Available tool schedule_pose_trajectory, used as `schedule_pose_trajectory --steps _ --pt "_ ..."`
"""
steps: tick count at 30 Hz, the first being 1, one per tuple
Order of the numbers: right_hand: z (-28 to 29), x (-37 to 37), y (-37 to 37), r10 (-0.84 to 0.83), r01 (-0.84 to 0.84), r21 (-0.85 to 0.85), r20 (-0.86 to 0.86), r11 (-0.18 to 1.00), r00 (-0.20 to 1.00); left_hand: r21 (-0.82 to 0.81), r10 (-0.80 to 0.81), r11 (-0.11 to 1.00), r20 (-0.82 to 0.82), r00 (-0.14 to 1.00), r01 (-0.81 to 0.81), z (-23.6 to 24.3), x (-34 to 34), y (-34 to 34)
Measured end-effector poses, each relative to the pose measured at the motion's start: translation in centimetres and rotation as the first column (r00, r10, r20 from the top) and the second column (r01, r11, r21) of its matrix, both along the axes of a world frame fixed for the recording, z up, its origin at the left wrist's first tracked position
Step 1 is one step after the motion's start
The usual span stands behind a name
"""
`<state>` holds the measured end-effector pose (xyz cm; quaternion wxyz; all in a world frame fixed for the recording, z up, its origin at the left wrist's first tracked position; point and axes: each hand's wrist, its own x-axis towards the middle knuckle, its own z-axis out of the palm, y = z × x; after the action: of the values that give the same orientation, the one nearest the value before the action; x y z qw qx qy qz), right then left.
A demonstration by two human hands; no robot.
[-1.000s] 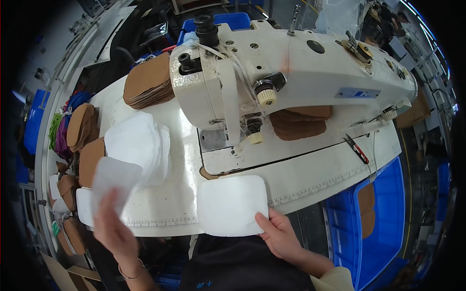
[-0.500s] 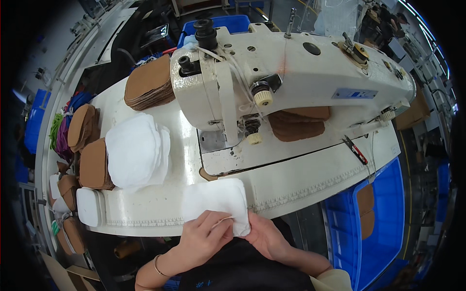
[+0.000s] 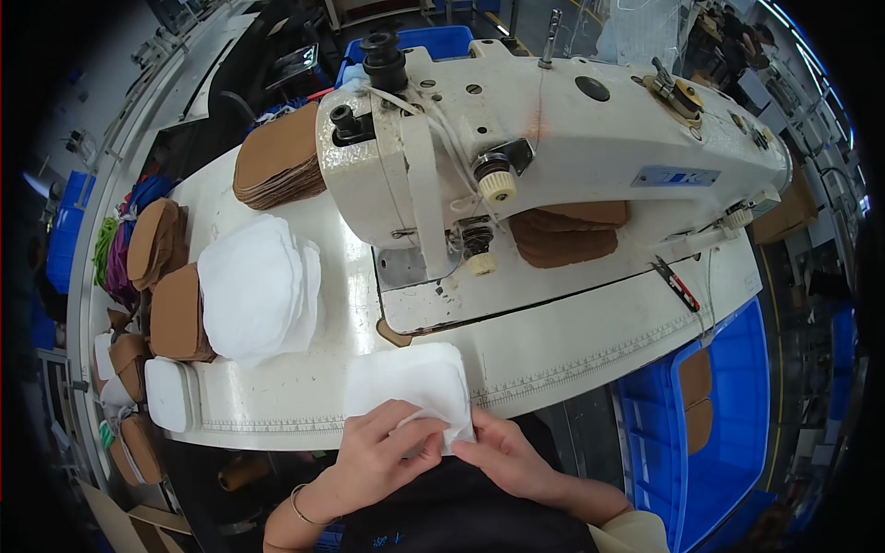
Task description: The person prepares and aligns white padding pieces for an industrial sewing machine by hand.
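Note:
A rounded-square white pad (image 3: pixel 403 373) lies at the front edge of the white sewing table (image 3: pixel 553 359), its near right corner lifted and creased. My left hand (image 3: pixel 383 456) is closed on the pad's near edge, thumb and fingers pinching the white material. My right hand (image 3: pixel 507 456) grips the same pad at its near right corner, just beside my left fingers. To the left is a stack of thin white sheets (image 3: pixel 253 286). The white sewing machine (image 3: pixel 590 138) stands beyond the pad, with brown pieces (image 3: pixel 567 240) under its arm.
Brown piece stacks (image 3: pixel 277 157) (image 3: pixel 180 313) and white pads (image 3: pixel 168 396) sit on the left. Scissors (image 3: pixel 678 283) lie at the right. A blue bin (image 3: pixel 737 396) holding brown pieces is beside the table's right end. People work in the far right background.
My left hand has come from over the white stack to join my right hand at the pad. The pad has shifted left, its corner now lifted and creased.

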<state>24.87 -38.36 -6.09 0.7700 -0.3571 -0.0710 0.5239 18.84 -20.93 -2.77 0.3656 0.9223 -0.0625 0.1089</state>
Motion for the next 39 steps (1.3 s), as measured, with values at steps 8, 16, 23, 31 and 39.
schedule_pose_trajectory --steps 8,16,23,31,39 --pt "0.2 0.0 -0.5 0.095 -0.004 -0.306 0.284 0.952 0.954 -0.514 0.178 0.796 -0.304 0.936 -0.318 -0.8 -0.7 1.2" --pt "0.1 0.0 -0.2 -0.007 0.041 -0.189 0.181 0.981 0.984 -0.058 0.070 0.996 -0.017 0.997 -0.071 -0.6 -0.9 -0.7" --pt "-1.5 -0.1 -1.5 -0.091 0.091 -0.193 0.005 0.977 0.996 -0.680 0.739 0.434 -0.107 0.665 -0.591 0.2 -1.1 5.1" --pt "-1.2 0.1 -1.5 -0.108 0.104 -0.254 0.000 0.962 0.994 0.348 0.410 0.762 0.392 0.824 -0.545 3.4 -3.2 6.5" --pt "-0.6 -0.3 -0.4 -0.068 0.078 -0.128 0.077 0.989 0.995 0.138 -0.017 0.990 0.121 0.992 0.000 -0.4 0.1 -1.3"
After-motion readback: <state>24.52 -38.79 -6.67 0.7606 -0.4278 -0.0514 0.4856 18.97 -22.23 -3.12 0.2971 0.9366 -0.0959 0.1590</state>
